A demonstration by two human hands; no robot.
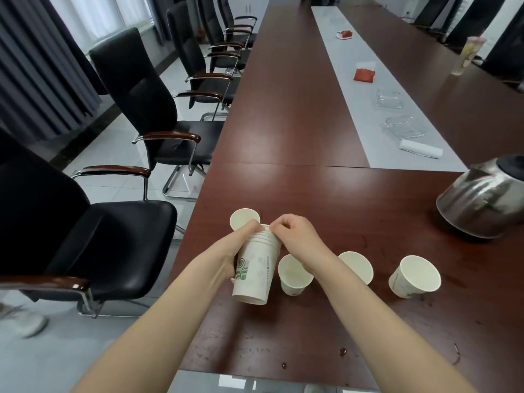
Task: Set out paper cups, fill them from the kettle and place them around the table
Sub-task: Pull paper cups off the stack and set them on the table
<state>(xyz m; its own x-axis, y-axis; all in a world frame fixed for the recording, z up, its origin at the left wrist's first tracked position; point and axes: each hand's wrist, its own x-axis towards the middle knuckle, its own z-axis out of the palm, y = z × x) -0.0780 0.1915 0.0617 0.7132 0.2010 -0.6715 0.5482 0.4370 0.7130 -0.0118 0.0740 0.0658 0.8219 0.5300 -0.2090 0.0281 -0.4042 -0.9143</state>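
Fingers of the left hand (241,245) wrap the stack of paper cups (256,268), tilted above the table (297,123); right hand (295,236) pinches its top rim. Four single cups stand nearby, kettle (482,199) far right of both hands.

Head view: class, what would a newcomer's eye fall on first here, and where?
At centre, the left hand grips a stack of paper cups while the right hand pinches its top rim. Four single cups stand on the brown table around them, and a steel kettle sits at the right.
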